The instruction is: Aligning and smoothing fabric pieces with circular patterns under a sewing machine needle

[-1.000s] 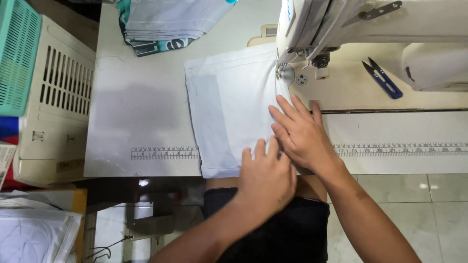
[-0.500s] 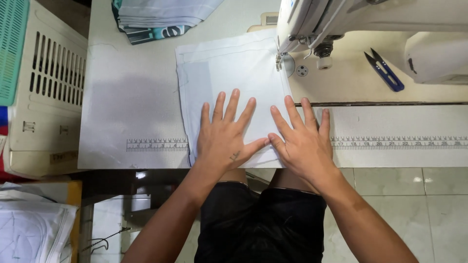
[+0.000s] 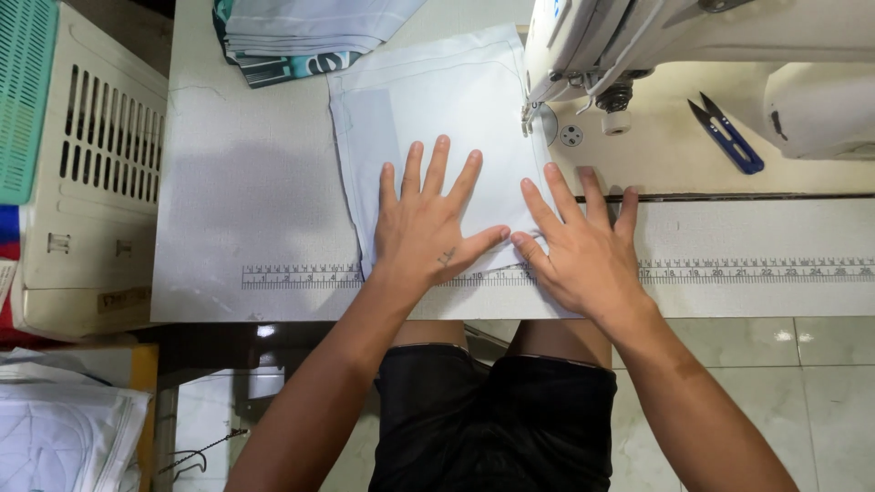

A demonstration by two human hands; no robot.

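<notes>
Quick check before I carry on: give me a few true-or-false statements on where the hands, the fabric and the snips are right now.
1. Both hands lie flat on the pale fabric piece. True: left hand, right hand.
2. The blue thread snips are in the right hand. False: they lie on the sewing machine bed, untouched.
3. The folded fabric stack sits at the table's far edge. True.
4. The green basket stands right of the machine. False: it is far left.

A pale blue-white fabric piece (image 3: 437,118) lies flat on the sewing table, roughly rectangular, stitched along its edges, its right edge at the machine's needle.
</notes>
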